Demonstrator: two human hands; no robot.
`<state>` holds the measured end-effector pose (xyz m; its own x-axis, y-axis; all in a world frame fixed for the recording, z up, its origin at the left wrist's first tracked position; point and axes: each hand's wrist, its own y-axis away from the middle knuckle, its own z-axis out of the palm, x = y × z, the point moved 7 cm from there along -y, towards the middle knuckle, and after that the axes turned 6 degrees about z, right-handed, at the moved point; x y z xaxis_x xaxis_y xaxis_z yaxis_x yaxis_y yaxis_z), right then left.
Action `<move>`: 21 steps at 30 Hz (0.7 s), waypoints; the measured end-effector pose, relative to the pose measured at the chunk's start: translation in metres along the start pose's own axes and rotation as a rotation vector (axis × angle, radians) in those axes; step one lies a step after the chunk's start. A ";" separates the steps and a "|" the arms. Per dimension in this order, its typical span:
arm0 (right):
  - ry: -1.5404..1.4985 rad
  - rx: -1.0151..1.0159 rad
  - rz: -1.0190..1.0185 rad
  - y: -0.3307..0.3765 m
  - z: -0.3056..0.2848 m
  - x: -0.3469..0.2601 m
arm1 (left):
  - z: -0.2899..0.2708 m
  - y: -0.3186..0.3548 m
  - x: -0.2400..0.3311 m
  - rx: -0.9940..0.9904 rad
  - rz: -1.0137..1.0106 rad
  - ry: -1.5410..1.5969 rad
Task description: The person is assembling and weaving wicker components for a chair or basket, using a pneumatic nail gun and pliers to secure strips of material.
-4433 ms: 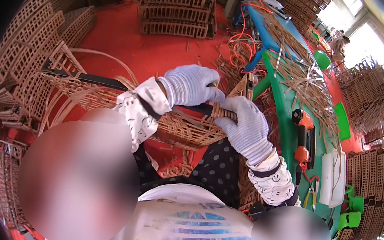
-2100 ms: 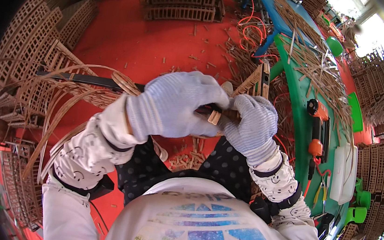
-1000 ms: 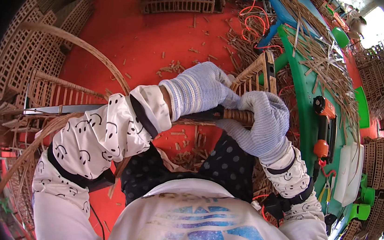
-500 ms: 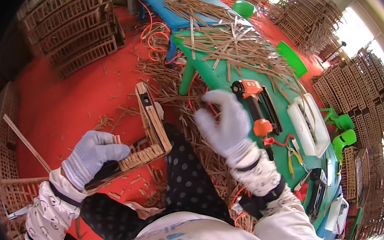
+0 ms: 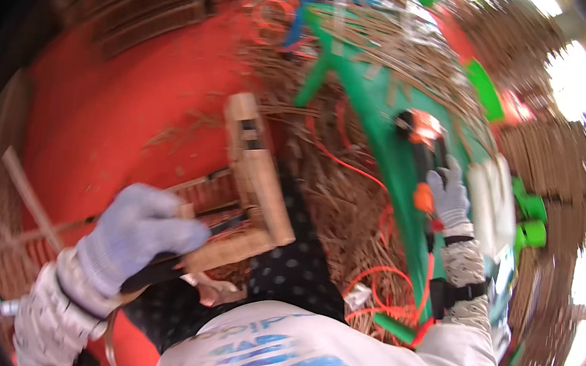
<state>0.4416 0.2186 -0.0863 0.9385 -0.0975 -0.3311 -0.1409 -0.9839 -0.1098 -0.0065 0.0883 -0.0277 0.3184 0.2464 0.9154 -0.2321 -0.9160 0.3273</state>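
Left hand (image 5: 136,234), gloved, is clenched around a dark tool handle (image 5: 155,272) against the wooden frame (image 5: 253,186) on the lap. Right hand (image 5: 447,196) rests on the orange-black power tool (image 5: 423,136) at the green tabletop (image 5: 378,120) edge; grip indistinct.

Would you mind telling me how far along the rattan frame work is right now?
Done: the wooden frame looks assembled, with slats along one side. In hand: the left hand grips the frame and a dark tool; the right hand reaches the orange-and-black power tool on the green table. Left: remaining sides look open.
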 end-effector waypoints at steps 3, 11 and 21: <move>-0.062 0.143 -0.181 0.052 -0.035 0.040 | 0.005 0.000 0.002 0.099 -0.209 0.044; 0.199 0.609 0.440 0.178 -0.151 0.192 | -0.004 -0.007 -0.008 0.186 0.076 0.049; 0.157 0.198 1.126 0.247 -0.093 0.211 | -0.025 -0.034 -0.031 -0.158 0.109 0.129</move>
<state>0.6341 -0.0591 -0.0966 0.2761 -0.9364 -0.2167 -0.9574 -0.2878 0.0240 -0.0318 0.1199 -0.0615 0.1658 0.1961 0.9665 -0.4028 -0.8811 0.2479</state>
